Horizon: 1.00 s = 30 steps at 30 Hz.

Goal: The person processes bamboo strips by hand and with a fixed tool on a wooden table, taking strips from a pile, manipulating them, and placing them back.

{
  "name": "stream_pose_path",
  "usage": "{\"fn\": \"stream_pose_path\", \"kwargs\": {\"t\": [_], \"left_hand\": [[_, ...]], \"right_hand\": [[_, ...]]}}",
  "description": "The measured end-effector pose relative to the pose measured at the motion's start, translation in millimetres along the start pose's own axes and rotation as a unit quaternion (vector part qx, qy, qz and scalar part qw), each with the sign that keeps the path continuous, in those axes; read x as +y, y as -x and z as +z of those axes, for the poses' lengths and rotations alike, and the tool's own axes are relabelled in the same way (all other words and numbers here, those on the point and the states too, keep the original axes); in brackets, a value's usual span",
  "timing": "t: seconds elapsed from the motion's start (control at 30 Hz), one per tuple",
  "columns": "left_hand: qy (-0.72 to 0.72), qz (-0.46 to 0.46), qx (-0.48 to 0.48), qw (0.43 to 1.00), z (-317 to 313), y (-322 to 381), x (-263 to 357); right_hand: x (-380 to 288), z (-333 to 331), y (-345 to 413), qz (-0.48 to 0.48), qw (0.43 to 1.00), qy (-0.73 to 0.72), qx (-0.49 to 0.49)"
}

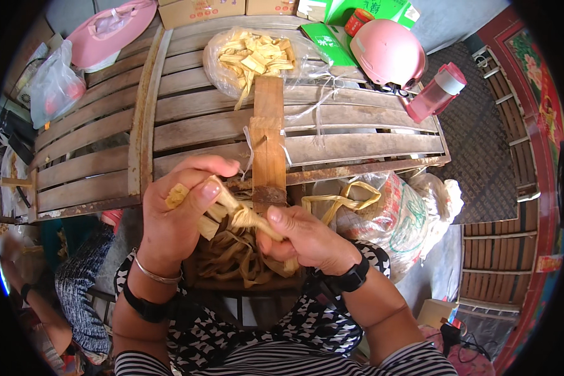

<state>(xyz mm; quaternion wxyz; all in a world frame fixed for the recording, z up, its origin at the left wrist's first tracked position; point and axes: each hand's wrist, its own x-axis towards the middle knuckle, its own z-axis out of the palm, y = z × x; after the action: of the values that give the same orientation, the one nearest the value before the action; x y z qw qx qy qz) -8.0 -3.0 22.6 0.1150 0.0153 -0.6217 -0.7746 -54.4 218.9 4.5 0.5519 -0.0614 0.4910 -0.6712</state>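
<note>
Between my hands is a pale yellow dried-leaf strip, twisted into a knot near its middle. My left hand grips its upper end along with short folded pieces of the same material. The fingers of my right hand pinch the twisted lower part, and a long looped strip trails out to the right behind that hand. Below both hands lies a heap of loose strips in a holder at my lap. A wooden block with a small peg juts over the bench edge, just beyond my hands.
On the slatted bench sit a clear bag of folded yellow pieces, a pink helmet, a pink bottle and a pink hat. A full plastic sack stands at right. Another person's arm shows at left.
</note>
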Motion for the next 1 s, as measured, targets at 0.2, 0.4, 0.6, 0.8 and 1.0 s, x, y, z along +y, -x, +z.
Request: {"fn": "stream_pose_path", "kwargs": {"t": [0.2, 0.4, 0.6, 0.8, 1.0], "left_hand": [[0.001, -0.236, -0.135, 0.962, -3, -5, -26], [0.045, -0.197, -0.014, 0.979, 1, -5, -49], [-0.024, -0.217, 0.045, 0.975, 15, -20, -87], [-0.184, -0.205, 0.109, 0.955, 6, -14, -90], [-0.178, -0.086, -0.025, 0.980, 19, 7, -67]], "right_hand": [[8, 8, -13, -0.027, 0.996, 0.019, 0.086], [-8, -13, -12, -0.154, 0.926, 0.235, 0.253], [0, -50, -45, -0.289, 0.702, 0.500, 0.416], [7, -47, -43, -0.316, 0.715, 0.470, 0.411], [25, -13, -33, -0.279, 0.842, 0.368, 0.279]]}}
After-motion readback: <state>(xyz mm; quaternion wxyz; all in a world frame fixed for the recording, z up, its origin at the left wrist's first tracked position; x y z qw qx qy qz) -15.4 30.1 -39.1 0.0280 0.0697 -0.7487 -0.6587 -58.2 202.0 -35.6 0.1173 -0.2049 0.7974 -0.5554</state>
